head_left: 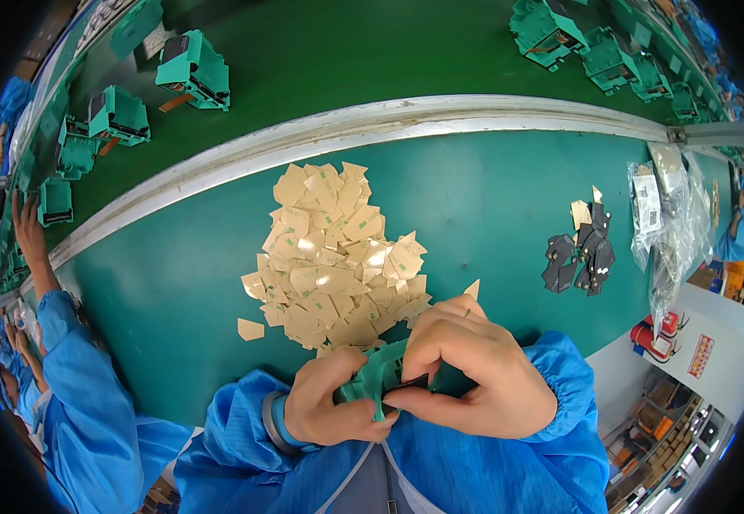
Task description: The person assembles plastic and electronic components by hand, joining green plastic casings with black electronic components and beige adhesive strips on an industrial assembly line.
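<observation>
Close to my body, my left hand [333, 398] grips a green plastic housing [380, 370] from its left side, fingers wrapped round the edge. My right hand [475, 373] pinches a small black piece [415, 383] between thumb and forefinger, against the right side of the housing. The fingers partly cover both things, so I cannot tell how far the piece sits inside. Just beyond my hands lies a large heap of tan paper-backed pieces [329, 257]. Farther right is a smaller pile of flat black pieces [594, 248].
Clear plastic bags [667, 214] lie at the table's right edge. A metal rail [372, 117] separates the table from a green belt [372, 51] carrying several green housings [194, 70]. At the left, a co-worker's hand [31, 231] reaches to a housing on the belt.
</observation>
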Available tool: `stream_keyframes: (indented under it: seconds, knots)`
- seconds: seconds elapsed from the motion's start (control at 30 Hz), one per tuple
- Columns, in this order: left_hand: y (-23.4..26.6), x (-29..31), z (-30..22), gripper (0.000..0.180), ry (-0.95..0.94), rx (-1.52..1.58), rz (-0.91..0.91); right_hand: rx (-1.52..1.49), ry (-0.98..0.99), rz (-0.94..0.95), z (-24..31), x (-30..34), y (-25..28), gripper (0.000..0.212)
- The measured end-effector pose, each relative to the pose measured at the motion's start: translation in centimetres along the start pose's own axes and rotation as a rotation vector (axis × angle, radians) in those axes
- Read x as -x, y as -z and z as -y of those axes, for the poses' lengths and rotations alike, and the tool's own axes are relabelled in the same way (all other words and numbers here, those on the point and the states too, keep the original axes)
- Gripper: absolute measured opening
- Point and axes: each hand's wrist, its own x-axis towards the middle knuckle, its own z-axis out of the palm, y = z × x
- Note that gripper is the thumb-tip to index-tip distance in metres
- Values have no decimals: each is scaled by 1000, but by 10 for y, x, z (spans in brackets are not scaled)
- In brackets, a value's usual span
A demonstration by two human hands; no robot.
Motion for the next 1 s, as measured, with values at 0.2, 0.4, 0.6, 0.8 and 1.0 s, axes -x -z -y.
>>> stream_keyframes:
  seconds: [0.2,0.4,0.6,0.8,1.0]
  knots:
    - [4,5,-11,28,583,387,80,36,-3,45,4,-2,5,18]
    - [10,11,-13,31,681,444,180,87,21,38,8,-1,1,20]
    - [6,20,-5,32,557,403,40,132,-11,20,8,-1,2,41]
    - [-5,9,4,46,-159,224,-41,508,10,-348,0,-6,12,60]
    - [47,-34,-20,46,122,-173,166,140,186,-590,1,4,38,32]
